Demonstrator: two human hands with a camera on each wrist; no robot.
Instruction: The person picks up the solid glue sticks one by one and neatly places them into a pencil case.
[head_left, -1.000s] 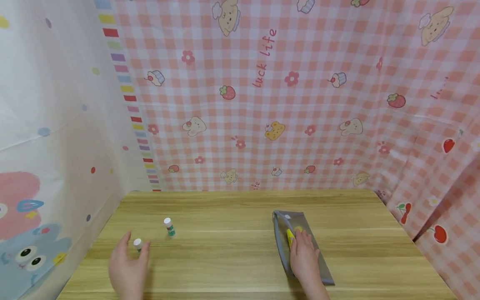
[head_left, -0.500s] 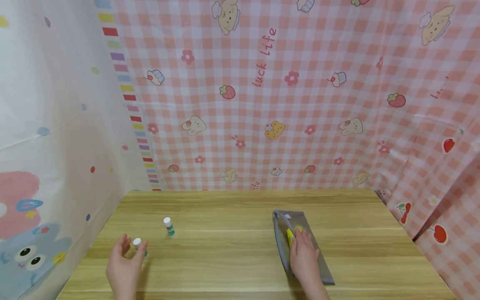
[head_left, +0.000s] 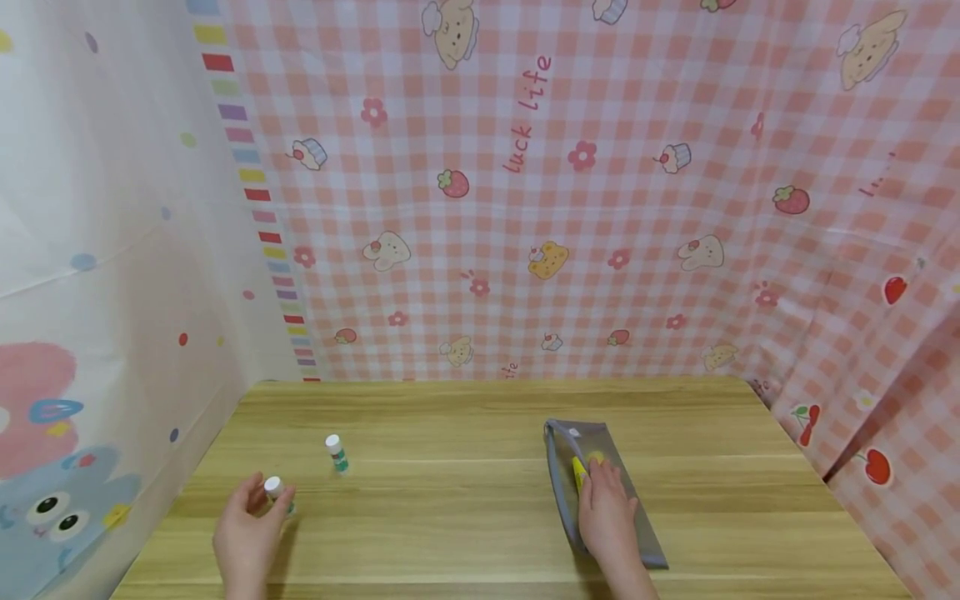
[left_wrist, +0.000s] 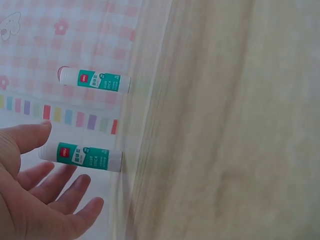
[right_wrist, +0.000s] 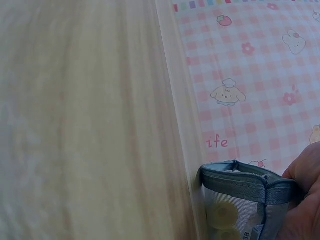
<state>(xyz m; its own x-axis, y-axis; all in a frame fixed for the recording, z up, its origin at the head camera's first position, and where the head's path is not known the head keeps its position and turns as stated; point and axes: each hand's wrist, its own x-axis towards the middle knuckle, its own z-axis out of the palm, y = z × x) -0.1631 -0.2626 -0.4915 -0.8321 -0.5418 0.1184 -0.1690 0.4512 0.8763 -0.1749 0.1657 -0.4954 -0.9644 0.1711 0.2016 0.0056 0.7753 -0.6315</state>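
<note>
Pink checked cloth [head_left: 495, 217] is hanging across the back of the room, and white dotted cloth [head_left: 142, 275] is covering the left side. Below, the wood-grained tabletop [head_left: 450, 517] is running back toward the checked cloth. Over on its right a grey pouch [head_left: 651, 546] is lying with its mouth gaping leftward, something yellow [head_left: 580, 472] showing in the opening. The right grip [head_left: 609, 517] is resting across the pouch, fingers lying straight, staying where it was a second ago.

The left grip [head_left: 243, 529] is doing the changing: from spreading wide around the near glue stick [left_wrist: 85, 156], it is narrowing, thumb drawing in. From the wrist, thumb and fingers are still standing apart around the cap end; whether anything is touching, I cannot tell. A hold seems to be only just forming. That stick is standing upright toward the tabletop's left, and the far glue stick [head_left: 337, 454] is standing upright beyond it, untouched.
</note>
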